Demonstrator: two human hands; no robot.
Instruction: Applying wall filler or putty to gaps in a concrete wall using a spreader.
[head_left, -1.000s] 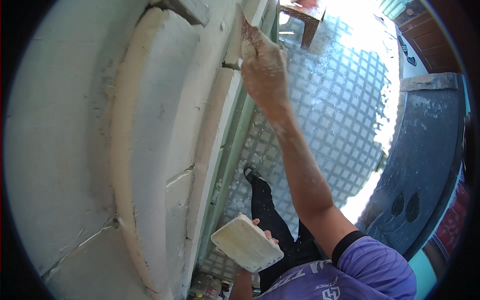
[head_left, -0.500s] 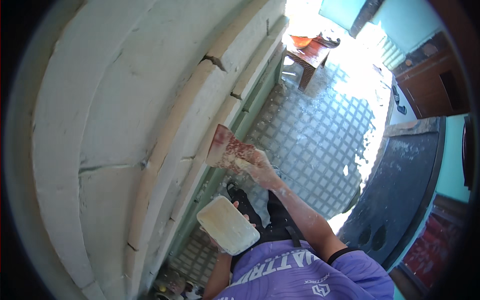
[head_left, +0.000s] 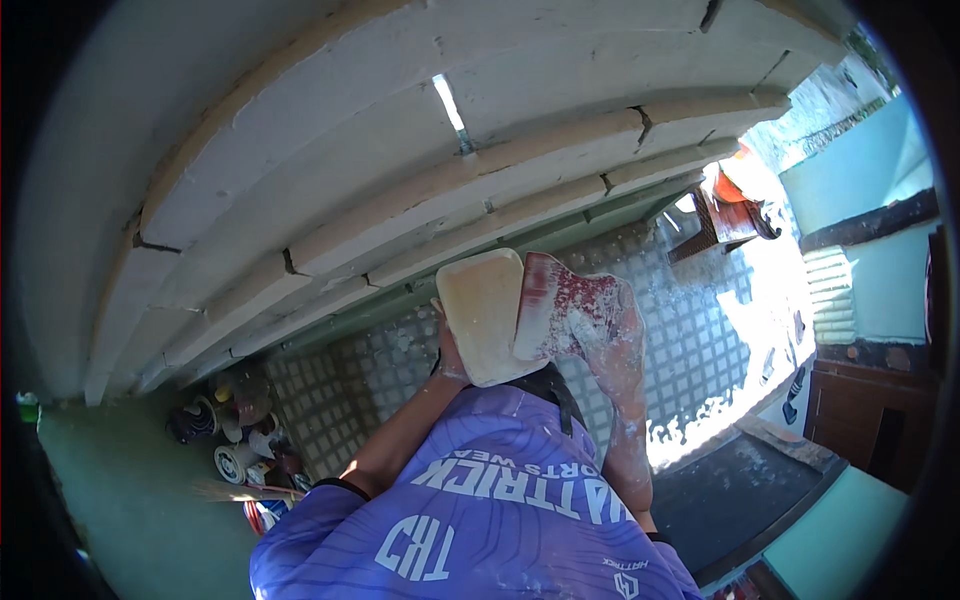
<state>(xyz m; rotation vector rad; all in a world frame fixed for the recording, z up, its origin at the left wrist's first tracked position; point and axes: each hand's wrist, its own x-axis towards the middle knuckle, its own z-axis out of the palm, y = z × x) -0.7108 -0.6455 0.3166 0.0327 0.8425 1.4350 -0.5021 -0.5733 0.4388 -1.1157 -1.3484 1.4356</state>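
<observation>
Head view: my left hand (head_left: 450,345) grips the pale tray (head_left: 478,315) by its left side, above the tiled floor (head_left: 345,375). My right hand (head_left: 618,345) grips the red, white-smeared scraper (head_left: 570,298), blade at the tray's right rim; can't tell if touching. Pale ledges (head_left: 400,225) beyond.

Premises appear to be a home, apparently a porch or front room. The floor (head_left: 340,400) is laid in a grid pattern and spotted with white splashes. Furnishings are domestic: a small brown table (head_left: 735,222) carrying an orange vessel (head_left: 733,187), a brown wooden panelled unit (head_left: 850,420) and dark footwear (head_left: 793,397) near it. A broom (head_left: 245,492) lies beside assorted containers (head_left: 237,462). Walls (head_left: 885,295) are turquoise. Pale stepped ledges (head_left: 540,150) show open joints. Strong daylight reaches the floor.
</observation>
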